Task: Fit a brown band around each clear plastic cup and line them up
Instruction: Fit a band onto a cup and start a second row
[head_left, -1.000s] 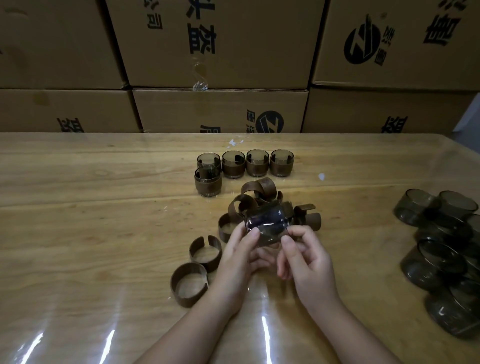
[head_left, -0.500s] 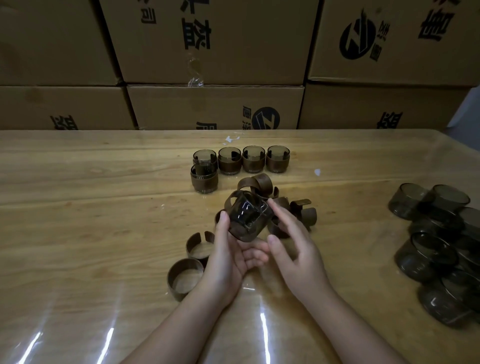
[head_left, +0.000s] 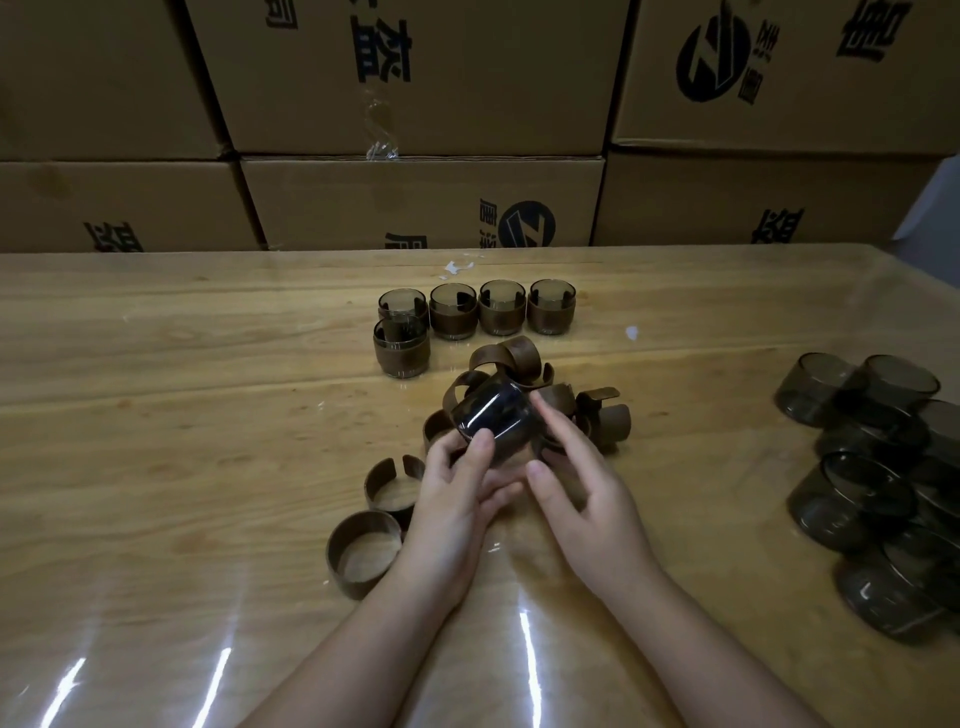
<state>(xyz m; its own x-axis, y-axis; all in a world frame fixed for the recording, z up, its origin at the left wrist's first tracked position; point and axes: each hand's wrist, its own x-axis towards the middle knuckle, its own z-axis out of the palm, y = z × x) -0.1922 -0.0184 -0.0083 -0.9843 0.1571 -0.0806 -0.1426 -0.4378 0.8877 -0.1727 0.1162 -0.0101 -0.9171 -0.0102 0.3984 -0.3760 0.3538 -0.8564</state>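
My left hand (head_left: 457, 493) grips a clear smoky plastic cup (head_left: 496, 418) tilted on its side above the table, thumb on its near wall. My right hand (head_left: 576, 483) is beside it with fingers stretched out, its fingertips touching the cup's right side. Behind the cup lies a heap of loose brown bands (head_left: 524, 364). Two more split bands (head_left: 363, 553) lie left of my left hand. Several banded cups (head_left: 478, 312) stand in a row at the back, with one more (head_left: 401, 347) in front of the row's left end.
A pile of bare smoky cups (head_left: 878, 483) lies at the right side of the wooden table (head_left: 156, 415). Stacked cardboard boxes (head_left: 415, 197) wall off the table's far edge.
The cup passed from both hands into my left hand alone and tilted to the left. My right hand let go and its fingers straightened beside the cup.
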